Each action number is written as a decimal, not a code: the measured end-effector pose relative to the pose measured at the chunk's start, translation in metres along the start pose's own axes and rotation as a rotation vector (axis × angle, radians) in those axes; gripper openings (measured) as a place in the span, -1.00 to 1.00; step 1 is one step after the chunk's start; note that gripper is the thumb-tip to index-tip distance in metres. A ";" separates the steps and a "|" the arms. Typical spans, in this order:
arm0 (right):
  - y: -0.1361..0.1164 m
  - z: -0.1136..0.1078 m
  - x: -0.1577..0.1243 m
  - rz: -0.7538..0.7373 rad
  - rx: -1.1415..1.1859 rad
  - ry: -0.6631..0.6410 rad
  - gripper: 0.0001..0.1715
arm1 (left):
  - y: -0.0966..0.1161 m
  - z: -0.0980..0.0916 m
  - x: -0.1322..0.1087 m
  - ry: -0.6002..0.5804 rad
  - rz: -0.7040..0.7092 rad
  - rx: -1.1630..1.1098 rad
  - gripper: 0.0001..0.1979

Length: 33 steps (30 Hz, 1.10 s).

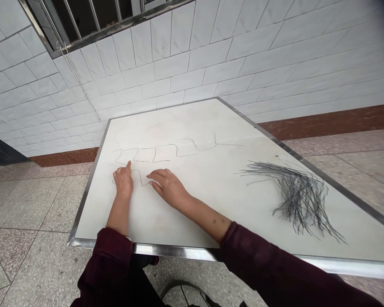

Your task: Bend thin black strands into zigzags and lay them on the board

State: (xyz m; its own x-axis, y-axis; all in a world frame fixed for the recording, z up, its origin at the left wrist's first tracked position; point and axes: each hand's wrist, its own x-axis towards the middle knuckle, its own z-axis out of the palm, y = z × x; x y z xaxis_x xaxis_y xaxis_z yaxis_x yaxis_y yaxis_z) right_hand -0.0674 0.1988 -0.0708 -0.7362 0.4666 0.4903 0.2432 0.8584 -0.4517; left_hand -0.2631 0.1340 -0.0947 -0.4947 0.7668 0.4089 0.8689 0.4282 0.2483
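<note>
Zigzag wire (161, 161): lying flat on the table's (211, 204) far-left part.
Left hand (123, 180): forefinger pressing the wire, grasping nothing.
Right hand (168, 186): released, fingertips flat on the wire.
Wire bundle (301, 196): table's right side.

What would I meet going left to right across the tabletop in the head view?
Table's left metal edge → left hand → right hand → heap of dark wires. The bent wire spans both hands, so it has no clear place in the order.

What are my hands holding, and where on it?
Nothing gripped. Left hand and right hand press a zigzag wire flat on the table, one at each side.
</note>
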 end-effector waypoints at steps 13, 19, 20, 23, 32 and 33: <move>0.017 0.023 0.027 0.269 0.240 0.044 -0.80 | 0.022 -0.019 -0.008 0.160 0.218 -0.264 -0.58; 0.017 0.009 0.028 0.427 0.712 -0.071 -0.81 | 0.038 -0.038 -0.013 0.068 0.093 -0.432 -0.55; 0.017 0.008 0.028 0.428 0.757 -0.089 -0.81 | 0.040 -0.041 -0.014 0.038 0.063 -0.479 -0.55; 0.019 0.008 0.027 0.407 0.808 -0.104 -0.81 | 0.042 -0.046 -0.014 -0.050 -0.008 -0.656 -0.55; 0.023 0.003 0.027 0.343 0.815 -0.156 -0.82 | 0.031 -0.043 -0.011 -0.278 -0.105 -0.882 -0.53; 0.023 0.003 0.027 0.346 0.820 -0.160 -0.82 | 0.031 -0.043 -0.011 -0.286 -0.107 -0.874 -0.53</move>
State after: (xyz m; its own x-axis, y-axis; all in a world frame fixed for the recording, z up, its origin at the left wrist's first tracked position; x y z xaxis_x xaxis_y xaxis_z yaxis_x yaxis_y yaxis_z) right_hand -0.0833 0.2302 -0.0703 -0.7994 0.5826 0.1469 -0.0141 0.2262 -0.9740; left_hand -0.2320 0.1184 -0.0537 -0.4479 0.8826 0.1426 0.4409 0.0794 0.8940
